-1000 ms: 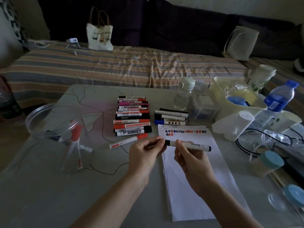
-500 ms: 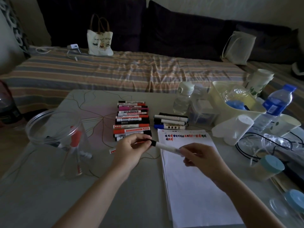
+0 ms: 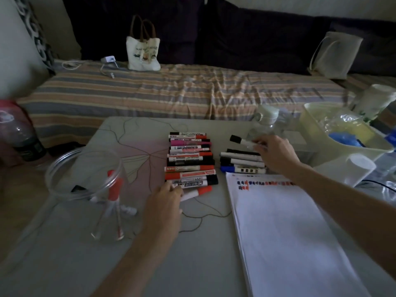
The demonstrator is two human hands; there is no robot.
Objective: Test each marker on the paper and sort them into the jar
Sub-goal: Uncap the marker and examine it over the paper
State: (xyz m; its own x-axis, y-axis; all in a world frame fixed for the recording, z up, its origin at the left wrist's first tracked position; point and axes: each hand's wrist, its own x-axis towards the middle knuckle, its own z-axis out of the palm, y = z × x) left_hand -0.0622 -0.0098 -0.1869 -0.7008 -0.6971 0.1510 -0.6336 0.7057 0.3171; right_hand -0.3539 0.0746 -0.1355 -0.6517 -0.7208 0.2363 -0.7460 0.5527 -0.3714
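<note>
Head view, black-capped marker [image 3: 240,140] pinched in right-hand fingers [image 3: 260,144]

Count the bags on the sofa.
2: a printed tote bag standing at the left, and a plain pale bag leaning on the cushions at the far right. Neither is hidden.

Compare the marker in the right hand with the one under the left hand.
The black-capped marker is held above the small group by the right hand; the red-capped marker lies on the table, touched by the left hand. Cap colours differ. Both have white barrels and are capped.
</note>
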